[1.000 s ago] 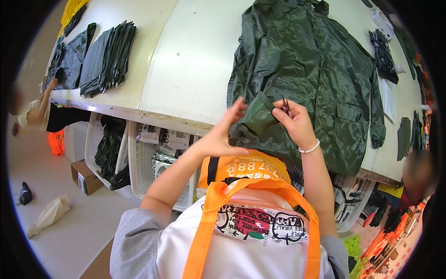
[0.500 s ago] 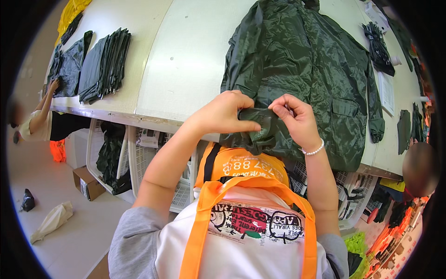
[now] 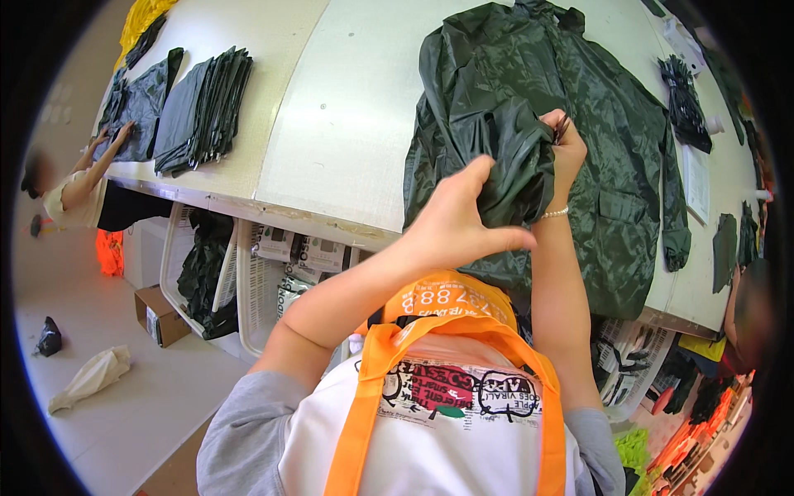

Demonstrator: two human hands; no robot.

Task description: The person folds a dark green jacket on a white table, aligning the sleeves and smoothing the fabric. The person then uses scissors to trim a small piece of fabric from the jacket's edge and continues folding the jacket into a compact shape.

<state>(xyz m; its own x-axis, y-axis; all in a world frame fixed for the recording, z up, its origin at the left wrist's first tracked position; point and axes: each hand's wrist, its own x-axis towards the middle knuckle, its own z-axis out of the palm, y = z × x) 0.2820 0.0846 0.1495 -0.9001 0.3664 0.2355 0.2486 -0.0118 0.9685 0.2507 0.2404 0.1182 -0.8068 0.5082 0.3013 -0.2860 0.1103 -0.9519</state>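
Note:
A dark green, shiny raincoat (image 3: 608, 161) lies spread on the table, its collar pointing away from me. One bunched part of it, apparently a sleeve (image 3: 513, 145), rises in folds between my hands. My left hand (image 3: 463, 211) is open beside this bunch, thumb stretched to the right and fingers against the near folds. My right hand (image 3: 568, 157) is closed at the bunch's right edge, gripping the fabric there. A small dark looped thing shows at its fingers; its kind is unclear. Part of the right wrist's front is covered by my left thumb and the cloth.
Stacked folded dark garments (image 3: 203, 107) lie on the white table (image 3: 322, 140) at left, where another person's hands (image 3: 120, 136) touch dark cloth. White baskets (image 3: 256, 322) stand below the table edge. A dark bundle (image 3: 685, 103) lies at right. A cardboard box (image 3: 161, 316) sits on the floor.
The near fabric has been lifted and bunched. My right hand has moved up and away from me; my left hand has shifted right and opened, its thumb spread.

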